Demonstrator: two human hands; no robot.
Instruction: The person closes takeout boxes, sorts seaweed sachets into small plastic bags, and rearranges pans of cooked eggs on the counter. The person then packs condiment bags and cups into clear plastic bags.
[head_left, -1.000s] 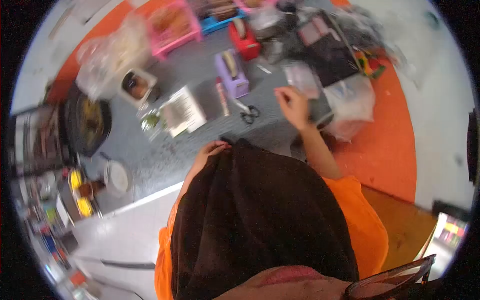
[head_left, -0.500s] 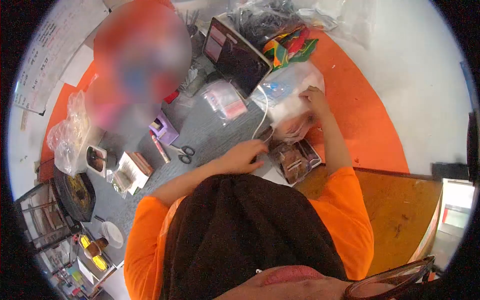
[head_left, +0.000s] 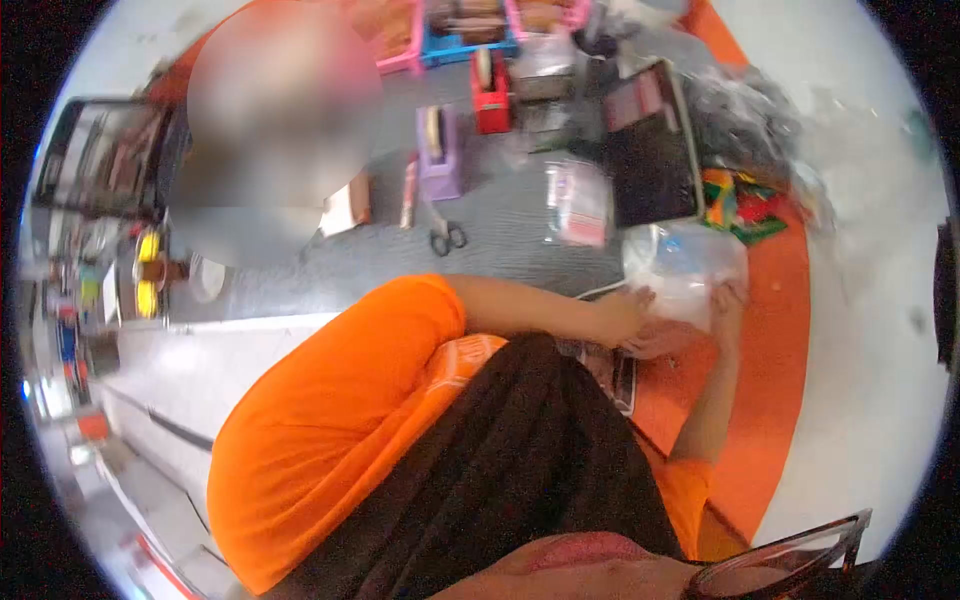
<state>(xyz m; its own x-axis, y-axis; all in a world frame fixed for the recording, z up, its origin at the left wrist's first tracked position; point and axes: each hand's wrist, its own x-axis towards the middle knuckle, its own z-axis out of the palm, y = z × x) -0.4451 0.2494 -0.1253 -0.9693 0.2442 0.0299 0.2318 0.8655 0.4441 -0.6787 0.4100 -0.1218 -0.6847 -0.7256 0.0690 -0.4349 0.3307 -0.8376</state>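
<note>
A white and clear plastic bag (head_left: 685, 270), with a bit of blue showing in it, lies at the right side of the table. At its lower left edge is my left hand (head_left: 625, 318), its fingers curled onto the plastic. My right hand (head_left: 729, 310) grips the opposite edge, fingers bent over the bag. Between the two hands a pinkish, see-through part of the bag (head_left: 672, 338) shows. Motion blur softens the fingertips. A dark tablet (head_left: 655, 165) stands just above the bag, and a flat pack in clear plastic (head_left: 580, 203) lies to its left.
Black-handled scissors (head_left: 448, 238), a purple tape dispenser (head_left: 438, 160) and a red one (head_left: 489, 100) stand on the grey table (head_left: 510, 225). Blue (head_left: 465, 48) and pink baskets are at the back. Crumpled clear plastic (head_left: 740, 120) and a colourful cloth (head_left: 745, 205) sit at the right.
My view has turned, so the table appears rotated. My left hand has moved from the table beside the dark packet to the bag's left edge. My right hand remains on the bag.
</note>
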